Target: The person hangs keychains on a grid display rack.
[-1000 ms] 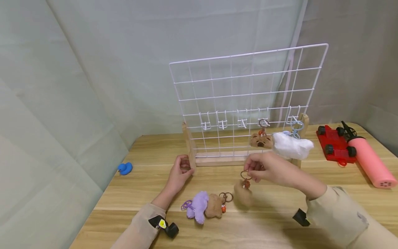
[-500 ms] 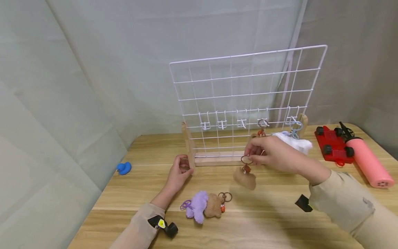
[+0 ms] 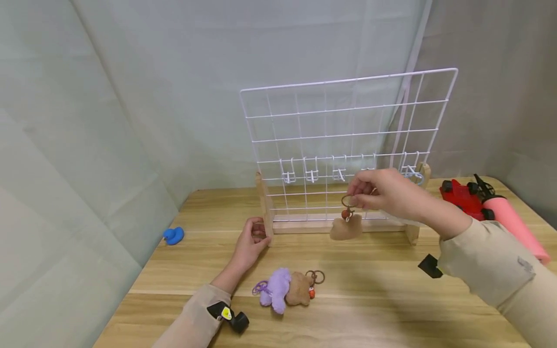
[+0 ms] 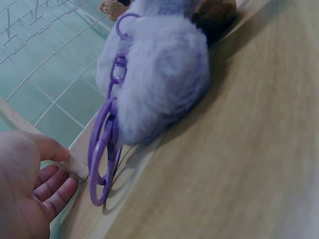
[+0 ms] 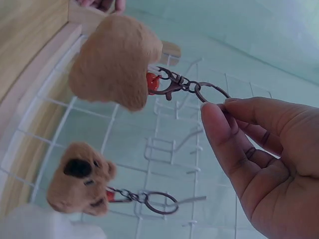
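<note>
In the head view, my right hand (image 3: 387, 193) pinches the metal ring of a brown plush keychain (image 3: 346, 228) between thumb and forefinger. The plush and its red bell (image 5: 153, 83) dangle in front of a white wire grid rack (image 3: 348, 79). White hooks (image 3: 311, 175) line the rack. A brown bear keychain (image 5: 77, 177) hangs from one hook in the right wrist view, beside a white plush (image 5: 42, 224). My left hand (image 3: 251, 244) grips the rack's left wooden foot (image 4: 77, 162), thumb on one side and fingers on the other.
On the wooden table, a purple plush keychain (image 3: 277, 290) lies against another brown plush keychain (image 3: 299, 289). A blue duck (image 3: 174, 235) sits at the left. To the right are a red toy car (image 3: 462, 197) and a pink cylinder (image 3: 518, 231) with a black end.
My right hand has lifted the brown plush keychain from low over the table up to the rack, near the hooks. The left hand has stayed on the wooden foot.
</note>
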{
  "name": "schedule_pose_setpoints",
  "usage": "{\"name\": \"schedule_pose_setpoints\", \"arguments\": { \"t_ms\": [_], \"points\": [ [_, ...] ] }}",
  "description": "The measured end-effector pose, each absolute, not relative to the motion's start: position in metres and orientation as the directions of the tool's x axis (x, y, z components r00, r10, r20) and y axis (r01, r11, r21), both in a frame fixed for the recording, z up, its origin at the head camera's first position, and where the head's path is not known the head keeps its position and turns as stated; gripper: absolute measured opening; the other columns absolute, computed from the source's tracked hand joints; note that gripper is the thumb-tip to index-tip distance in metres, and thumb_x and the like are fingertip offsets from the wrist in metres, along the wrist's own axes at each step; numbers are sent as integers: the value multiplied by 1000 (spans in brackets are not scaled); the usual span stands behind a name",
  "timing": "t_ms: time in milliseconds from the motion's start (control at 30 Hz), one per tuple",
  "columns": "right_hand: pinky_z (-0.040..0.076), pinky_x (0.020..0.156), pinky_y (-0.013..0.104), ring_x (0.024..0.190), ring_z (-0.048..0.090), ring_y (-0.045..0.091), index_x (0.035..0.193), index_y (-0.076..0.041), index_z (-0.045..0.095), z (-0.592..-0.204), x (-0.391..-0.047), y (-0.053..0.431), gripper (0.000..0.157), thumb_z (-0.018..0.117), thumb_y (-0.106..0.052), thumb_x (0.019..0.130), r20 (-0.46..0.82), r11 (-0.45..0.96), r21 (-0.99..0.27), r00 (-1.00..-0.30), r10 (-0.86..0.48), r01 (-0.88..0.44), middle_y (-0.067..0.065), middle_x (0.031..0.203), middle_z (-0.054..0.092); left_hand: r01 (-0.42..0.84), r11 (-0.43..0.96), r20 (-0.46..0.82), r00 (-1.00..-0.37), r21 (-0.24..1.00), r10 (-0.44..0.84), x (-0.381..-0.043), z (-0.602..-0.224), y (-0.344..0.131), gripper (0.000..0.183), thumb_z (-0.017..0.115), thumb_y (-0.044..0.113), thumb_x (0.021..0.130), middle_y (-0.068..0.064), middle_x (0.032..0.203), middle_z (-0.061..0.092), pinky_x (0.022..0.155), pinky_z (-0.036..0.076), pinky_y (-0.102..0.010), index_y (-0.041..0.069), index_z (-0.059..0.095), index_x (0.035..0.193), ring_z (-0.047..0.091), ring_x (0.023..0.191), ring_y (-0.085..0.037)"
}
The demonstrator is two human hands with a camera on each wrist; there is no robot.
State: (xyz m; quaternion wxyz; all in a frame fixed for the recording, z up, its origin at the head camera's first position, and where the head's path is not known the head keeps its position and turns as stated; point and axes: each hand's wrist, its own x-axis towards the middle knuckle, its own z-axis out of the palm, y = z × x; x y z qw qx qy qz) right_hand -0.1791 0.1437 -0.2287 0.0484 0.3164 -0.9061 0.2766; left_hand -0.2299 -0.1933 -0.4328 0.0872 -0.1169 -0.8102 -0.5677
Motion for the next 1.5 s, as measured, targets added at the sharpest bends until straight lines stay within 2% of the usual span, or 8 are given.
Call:
{"name": "schedule_pose_setpoints", "arguments": {
  "t_ms": [300, 467, 667, 1033, 1333, 1500],
  "points": [
    [53, 67, 22, 75, 62, 9, 95, -7, 66, -214, -192, 148, 9, 65, -1, 87, 292, 699, -386, -798, -527, -602, 2, 84, 70, 277, 330, 264, -961, 902, 83, -231, -433, -192, 48, 64, -12, 80, -28, 109, 58, 70, 51, -17, -3, 44, 123, 59, 96, -32],
    [54, 65, 23, 72, 64, 14, 95, -5, 66, -210, -198, 148, 8, 63, -1, 89, 258, 701, -413, -813, -523, -582, 5, 83, 70, 276, 327, 263, -961, 904, 84, -231, -432, -192, 49, 64, -12, 80, -28, 109, 58, 70, 51, -17, -3, 44, 123, 59, 95, -31],
    [51, 62, 21, 69, 61, 12, 92, -6, 66, -208, -208, 145, 5, 64, -3, 89, 260, 697, -407, -807, -531, -590, 4, 79, 69, 281, 334, 269, -959, 900, 85, -232, -433, -191, 49, 64, -12, 80, -28, 109, 58, 71, 51, -17, -3, 43, 123, 59, 95, -30],
    [52, 58, 23, 66, 62, 20, 91, -2, 65, -212, -221, 138, 7, 61, 2, 88, 213, 698, -423, -813, -542, -577, 10, 78, 67, 290, 323, 277, -957, 901, 84, -233, -436, -192, 49, 64, -12, 80, -28, 108, 58, 70, 51, -17, -3, 44, 123, 60, 94, -29],
    [50, 63, 27, 68, 58, 13, 91, -5, 65, -214, -227, 135, 7, 61, 0, 88, 199, 733, -384, -826, -528, -561, 5, 77, 66, 294, 316, 284, -956, 902, 79, -231, -435, -191, 49, 64, -13, 79, -29, 108, 59, 71, 51, -17, -3, 44, 123, 60, 95, -31],
    [49, 62, 27, 67, 58, 13, 92, -5, 65, -215, -230, 135, 8, 60, 0, 88, 191, 729, -388, -823, -535, -564, 6, 77, 66, 306, 323, 295, -952, 896, 83, -230, -434, -189, 48, 64, -12, 79, -29, 107, 59, 71, 51, -17, -4, 44, 122, 60, 93, -28]
  ]
}}
